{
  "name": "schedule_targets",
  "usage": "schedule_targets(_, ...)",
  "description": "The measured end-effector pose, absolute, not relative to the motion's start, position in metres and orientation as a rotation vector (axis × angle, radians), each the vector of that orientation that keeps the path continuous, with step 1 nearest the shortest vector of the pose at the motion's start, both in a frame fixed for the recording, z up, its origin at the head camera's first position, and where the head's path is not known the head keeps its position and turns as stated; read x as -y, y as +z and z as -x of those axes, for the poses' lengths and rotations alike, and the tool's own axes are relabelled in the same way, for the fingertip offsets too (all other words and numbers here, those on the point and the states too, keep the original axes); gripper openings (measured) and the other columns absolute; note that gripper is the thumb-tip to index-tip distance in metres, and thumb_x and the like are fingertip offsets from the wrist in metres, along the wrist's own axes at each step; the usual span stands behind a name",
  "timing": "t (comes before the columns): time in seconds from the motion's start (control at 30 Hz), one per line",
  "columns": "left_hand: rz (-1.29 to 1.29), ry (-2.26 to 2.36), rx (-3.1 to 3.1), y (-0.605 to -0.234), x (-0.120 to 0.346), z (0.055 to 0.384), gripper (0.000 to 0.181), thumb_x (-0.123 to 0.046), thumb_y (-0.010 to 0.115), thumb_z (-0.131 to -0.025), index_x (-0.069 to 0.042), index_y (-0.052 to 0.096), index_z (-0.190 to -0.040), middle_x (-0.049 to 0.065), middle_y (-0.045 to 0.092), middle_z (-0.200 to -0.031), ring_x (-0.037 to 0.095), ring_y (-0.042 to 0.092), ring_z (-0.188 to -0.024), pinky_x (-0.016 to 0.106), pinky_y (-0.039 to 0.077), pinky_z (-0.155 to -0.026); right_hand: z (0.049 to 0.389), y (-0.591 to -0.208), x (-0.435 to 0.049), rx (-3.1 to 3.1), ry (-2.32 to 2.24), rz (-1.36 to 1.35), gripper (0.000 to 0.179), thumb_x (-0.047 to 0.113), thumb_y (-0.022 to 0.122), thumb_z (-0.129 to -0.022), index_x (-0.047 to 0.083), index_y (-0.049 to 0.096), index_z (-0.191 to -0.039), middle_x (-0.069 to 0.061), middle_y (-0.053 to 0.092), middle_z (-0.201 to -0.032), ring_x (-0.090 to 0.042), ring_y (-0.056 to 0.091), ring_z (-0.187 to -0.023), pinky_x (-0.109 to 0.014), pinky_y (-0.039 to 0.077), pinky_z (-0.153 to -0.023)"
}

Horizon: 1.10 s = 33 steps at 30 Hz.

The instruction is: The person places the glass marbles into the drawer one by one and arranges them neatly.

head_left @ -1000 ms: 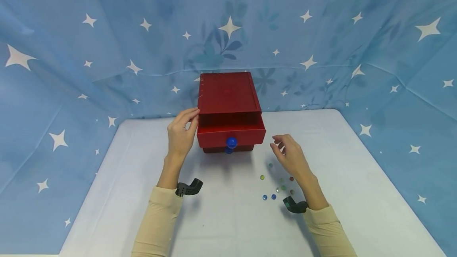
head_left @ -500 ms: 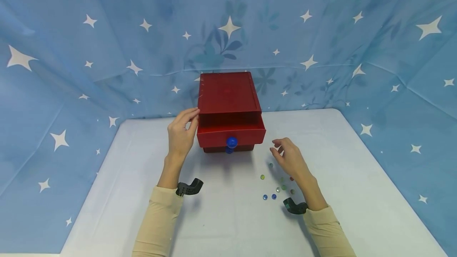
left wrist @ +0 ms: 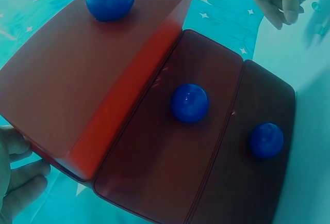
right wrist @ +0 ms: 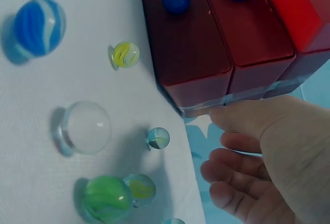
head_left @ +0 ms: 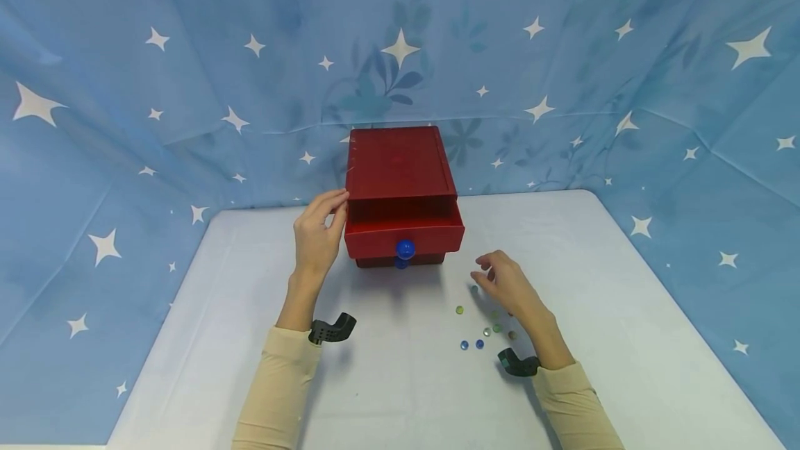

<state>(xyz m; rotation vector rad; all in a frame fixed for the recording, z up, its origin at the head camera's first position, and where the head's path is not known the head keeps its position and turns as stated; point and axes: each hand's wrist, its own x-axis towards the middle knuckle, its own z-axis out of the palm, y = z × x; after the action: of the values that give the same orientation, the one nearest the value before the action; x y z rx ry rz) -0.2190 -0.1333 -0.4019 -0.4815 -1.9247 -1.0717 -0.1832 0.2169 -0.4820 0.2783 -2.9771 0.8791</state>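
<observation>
A red drawer cabinet stands at the back of the white table, its top drawer pulled out. Each of its three drawers has a round blue knob. My left hand touches the cabinet's left side near the pulled-out drawer, fingers fairly straight. Right of the cabinet, my right hand hovers with loosely bent fingers and nothing visible between them. Several glass marbles lie below and beside it, among them a yellow-green marble, a blue swirled marble, a clear marble and a green marble.
The white tabletop extends in front of the cabinet and to both sides. A blue cloth with white stars hangs behind and around the table. The inner floor of the pulled-out drawer is mostly hidden.
My right hand has come down and slightly nearer to the marbles. The left hand, the cabinet and the pulled-out drawer stay where they were.
</observation>
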Motion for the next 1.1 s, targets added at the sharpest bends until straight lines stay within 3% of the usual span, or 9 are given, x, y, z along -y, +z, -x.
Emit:
schedule_targets(0.13, 0.48, -1.067, 1.936, -0.402, 0.133, 0.219, 0.02, -0.003, 0.066, -0.094, 0.001, 0.075, -0.111, 0.012, 0.075, -0.111, 0.025, 0.073, -0.089, 0.018, 0.057, -0.087, 0.185, -0.485, -0.218, 3.016, 0.867, -0.29, 0.04, 0.028, 0.069, -0.094, 0.003, 0.063, -0.125, -0.014, 0.065, -0.112, -0.02, 0.06, -0.088, -0.034, 0.061, -0.076)
schedule_targets(0.33, 0.48, -1.054, 1.929, -0.402, 0.133, 0.219, 0.02, -0.003, 0.067, -0.093, 0.0, 0.076, -0.111, 0.011, 0.075, -0.111, 0.025, 0.073, -0.089, 0.025, 0.06, -0.085, 0.187, -0.487, -0.218, 3.063, 0.879, -0.27, 0.041, 0.027, 0.071, -0.092, 0.002, 0.063, -0.124, -0.014, 0.065, -0.112, -0.021, 0.061, -0.09, -0.036, 0.061, -0.078)
schedule_targets(0.63, 0.479, -1.041, 1.92, -0.404, 0.133, 0.221, 0.019, -0.002, 0.067, -0.093, 0.0, 0.076, -0.11, 0.011, 0.075, -0.111, 0.025, 0.073, -0.088, 0.025, 0.06, -0.084, 0.189, -0.49, -0.218, 3.147, 0.867, -0.242, 0.039, 0.022, 0.076, -0.089, 0.003, 0.065, -0.121, -0.011, 0.066, -0.108, -0.021, 0.061, -0.092, -0.04, 0.061, -0.087)
schedule_targets(1.1, 0.482, -1.072, 1.905, -0.402, 0.133, 0.22, 0.019, -0.001, 0.067, -0.093, -0.001, 0.076, -0.109, 0.012, 0.075, -0.109, 0.026, 0.073, -0.087, 0.032, 0.061, -0.081, 0.188, -0.495, -0.217, 3.18, 0.798, -0.317, 0.016, 0.018, 0.075, -0.089, 0.008, 0.071, -0.101, -0.005, 0.068, -0.095, -0.017, 0.061, -0.087, -0.04, 0.061, -0.088)
